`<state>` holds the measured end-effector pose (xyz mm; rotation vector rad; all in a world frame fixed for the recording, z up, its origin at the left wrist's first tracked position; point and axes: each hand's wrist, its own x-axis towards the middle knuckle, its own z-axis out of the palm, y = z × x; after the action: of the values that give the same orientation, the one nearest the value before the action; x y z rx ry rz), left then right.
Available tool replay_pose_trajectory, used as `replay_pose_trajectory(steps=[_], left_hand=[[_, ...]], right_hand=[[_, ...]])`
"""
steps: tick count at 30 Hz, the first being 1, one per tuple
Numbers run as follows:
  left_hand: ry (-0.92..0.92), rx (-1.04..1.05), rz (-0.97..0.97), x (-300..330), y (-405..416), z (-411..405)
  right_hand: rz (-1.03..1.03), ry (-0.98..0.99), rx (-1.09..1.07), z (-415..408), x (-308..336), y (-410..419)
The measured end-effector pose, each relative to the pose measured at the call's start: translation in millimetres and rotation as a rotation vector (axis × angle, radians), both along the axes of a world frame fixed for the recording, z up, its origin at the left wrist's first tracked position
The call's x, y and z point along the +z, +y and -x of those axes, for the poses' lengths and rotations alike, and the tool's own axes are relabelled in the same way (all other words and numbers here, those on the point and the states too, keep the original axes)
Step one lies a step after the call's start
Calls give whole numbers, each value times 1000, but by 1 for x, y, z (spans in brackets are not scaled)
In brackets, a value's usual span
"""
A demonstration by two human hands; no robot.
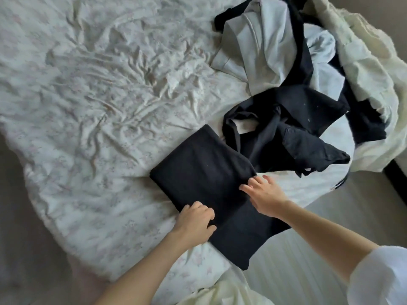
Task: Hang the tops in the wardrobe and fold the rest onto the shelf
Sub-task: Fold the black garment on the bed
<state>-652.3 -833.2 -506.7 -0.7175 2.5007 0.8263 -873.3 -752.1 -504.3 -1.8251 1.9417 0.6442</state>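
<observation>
Now: left hand [195, 221] curled, gripping folded black garment [204, 179] on bed sheet [92, 102] — right hand [263, 198] fingers spread, touching its edge.

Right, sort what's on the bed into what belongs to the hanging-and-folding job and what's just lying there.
Part of the job:
- folded black garment, under both hands
- left hand, fingers curled on its near edge
- right hand, fingers spread on its right edge
- loose black clothes
- pale grey garment

Just lying about:
- floral bedsheet
- cream duvet
</observation>
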Motion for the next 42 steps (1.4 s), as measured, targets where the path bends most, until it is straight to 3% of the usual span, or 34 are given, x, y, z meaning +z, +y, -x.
replay_pose_trajectory(steps=[2, 6, 7, 10, 13, 17, 22, 25, 29, 33, 42], left_hand=[[9, 89, 48, -15, -3, -2], [99, 248, 275, -39, -23, 10], [72, 252, 296, -46, -30, 15], [-102, 212, 388, -68, -49, 11], [-217, 341, 359, -79, -73, 0], [-113, 590, 167, -71, -116, 5], [-89, 710, -434, -50, -157, 18], [-136, 730, -546, -46, -161, 17], [-40, 796, -683, -37, -154, 13], [62, 740, -500, -20, -139, 16], [174, 780, -411, 46, -160, -13]], right_hand=[[-23, 19, -111, -8, -10, 9], [383, -23, -82, -36, -24, 2], [397, -89, -74, -44, -29, -2], [225, -184, -46, -64, -51, -2], [60, -133, -169, -68, -66, 28], [49, -126, -358, -78, -63, 51], [206, -311, -901, -95, -46, 6], [241, -585, -1304, -94, -30, -24], [199, -788, -1562, -88, -16, -42], [187, -870, -1545, -91, -3, -54], [258, -977, -1404, -108, 48, -100]])
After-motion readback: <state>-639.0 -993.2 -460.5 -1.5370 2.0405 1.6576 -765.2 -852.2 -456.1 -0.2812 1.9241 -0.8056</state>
